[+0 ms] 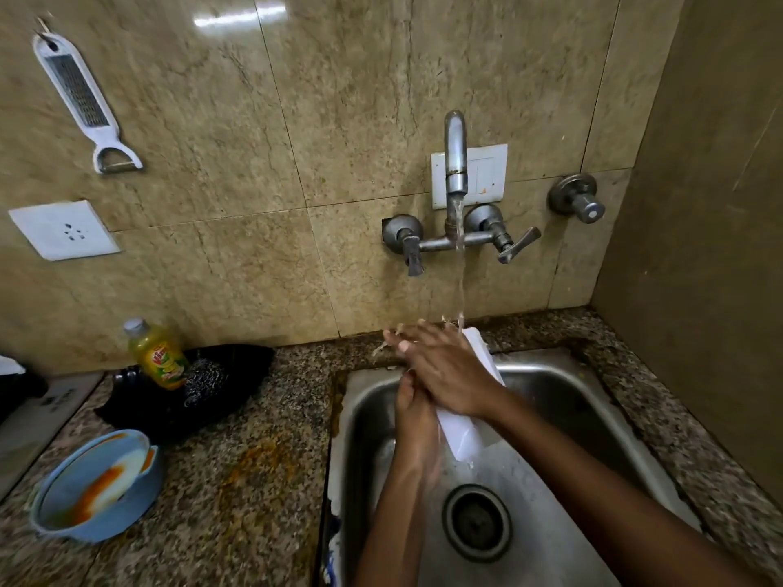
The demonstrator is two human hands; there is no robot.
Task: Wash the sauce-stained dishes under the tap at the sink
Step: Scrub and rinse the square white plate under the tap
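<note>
A white rectangular dish (462,434) is held tilted over the steel sink (563,400), its top edge under the water running from the tap (455,163). My left hand (413,402) grips the dish's lower left side from beneath. My right hand (442,366) lies across the dish's face with fingers stretched out flat, and water splashes off them. Much of the dish is hidden by both hands. On the counter to the left stands a blue bowl (63,493) smeared with orange sauce, with a white stained dish (127,463) lying inside it.
A yellow dish-soap bottle (159,355) and a steel scrubber (205,377) sit on a black cloth (237,362) behind the counter. Orange stains mark the granite counter (254,468). The sink's drain (476,521) is uncovered. A grater (78,91) hangs on the wall.
</note>
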